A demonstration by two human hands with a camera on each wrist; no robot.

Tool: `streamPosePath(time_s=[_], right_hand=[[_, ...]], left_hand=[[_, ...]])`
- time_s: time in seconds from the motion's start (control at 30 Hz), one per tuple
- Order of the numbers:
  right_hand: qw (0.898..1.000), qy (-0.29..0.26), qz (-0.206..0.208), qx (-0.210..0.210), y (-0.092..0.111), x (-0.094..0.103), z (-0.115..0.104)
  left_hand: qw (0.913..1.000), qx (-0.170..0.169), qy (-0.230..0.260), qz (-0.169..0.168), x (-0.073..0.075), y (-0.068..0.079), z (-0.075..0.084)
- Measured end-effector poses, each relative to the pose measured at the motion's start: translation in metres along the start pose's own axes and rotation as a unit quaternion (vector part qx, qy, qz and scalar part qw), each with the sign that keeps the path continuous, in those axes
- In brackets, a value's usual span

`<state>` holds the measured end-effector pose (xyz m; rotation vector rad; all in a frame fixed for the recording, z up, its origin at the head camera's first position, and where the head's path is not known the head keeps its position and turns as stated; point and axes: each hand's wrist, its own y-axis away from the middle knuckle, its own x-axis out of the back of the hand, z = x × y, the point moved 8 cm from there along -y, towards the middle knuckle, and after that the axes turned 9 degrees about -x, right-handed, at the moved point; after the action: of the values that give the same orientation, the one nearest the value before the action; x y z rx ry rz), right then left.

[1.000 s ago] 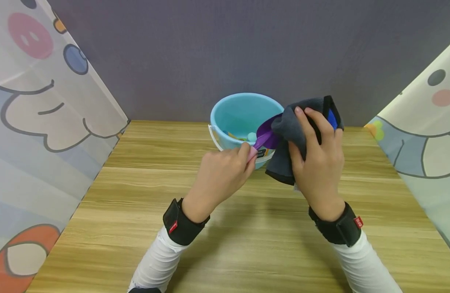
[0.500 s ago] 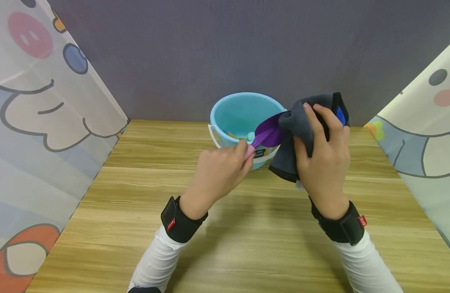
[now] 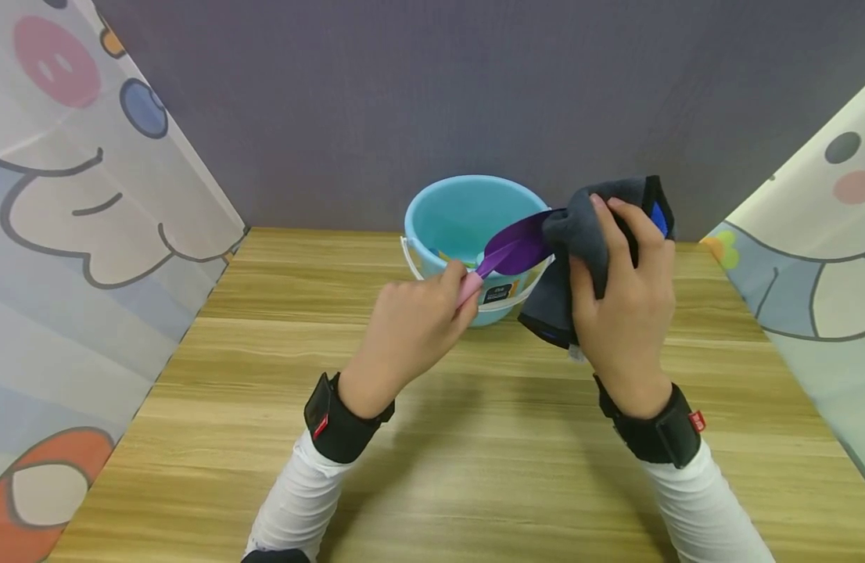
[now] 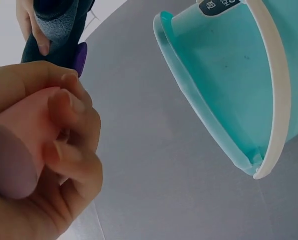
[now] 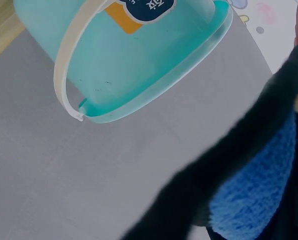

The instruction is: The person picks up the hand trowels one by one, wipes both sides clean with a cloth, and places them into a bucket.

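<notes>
My left hand (image 3: 414,324) grips the pink handle of a purple toy shovel (image 3: 517,246). In the left wrist view its fingers are curled round that pink handle (image 4: 26,130). A dark grey cloth (image 3: 555,301) with black edging is held in my right hand (image 3: 626,301), folded over the tip of the shovel's blade, which it hides. The cloth's fluffy blue side (image 5: 253,185) shows in the right wrist view. Behind the shovel, a light blue bucket (image 3: 428,215) stands upright on the wooden table, its white handle hanging down.
Several small things lie inside the bucket, mostly hidden by its rim and the shovel. The wood-grain table (image 3: 320,297) ends at a grey wall (image 3: 334,117) behind the bucket. Cartoon-printed panels stand at the left (image 3: 123,211) and right (image 3: 812,258).
My right hand and the cloth have shifted a little right and up, while my left hand has drawn slightly left with the shovel. More of the purple blade is uncovered.
</notes>
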<state>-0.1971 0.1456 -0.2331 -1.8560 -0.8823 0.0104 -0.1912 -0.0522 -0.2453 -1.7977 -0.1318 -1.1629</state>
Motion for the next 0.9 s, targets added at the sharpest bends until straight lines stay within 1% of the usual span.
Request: streamPosePath(time_s=[0.23, 0.47, 0.63, 0.77, 0.9], right_hand=[[1.000, -0.005, -0.001, 0.005, -0.001, 0.000, 0.000], [1.000, -0.009, 0.013, 0.000, -0.003, 0.005, 0.002], [1.000, -0.010, 0.016, -0.001, -0.004, 0.006, 0.002], [0.999, -0.018, 0.027, -0.004, -0.004, 0.008, 0.002], [0.998, -0.036, 0.054, -0.005, -0.005, 0.012, 0.000]], left_hand=[[0.9986, 0.030, 0.044, 0.006, -0.001, 0.002, -0.006], [0.9954, 0.063, 0.072, 0.004, 0.000, 0.002, -0.012], [0.9956, 0.076, 0.055, 0.001, 0.002, 0.003, -0.015], [0.9972, 0.068, 0.029, 0.009, 0.003, 0.003, -0.015], [0.9981, 0.060, 0.006, 0.015, 0.004, 0.003, -0.015]])
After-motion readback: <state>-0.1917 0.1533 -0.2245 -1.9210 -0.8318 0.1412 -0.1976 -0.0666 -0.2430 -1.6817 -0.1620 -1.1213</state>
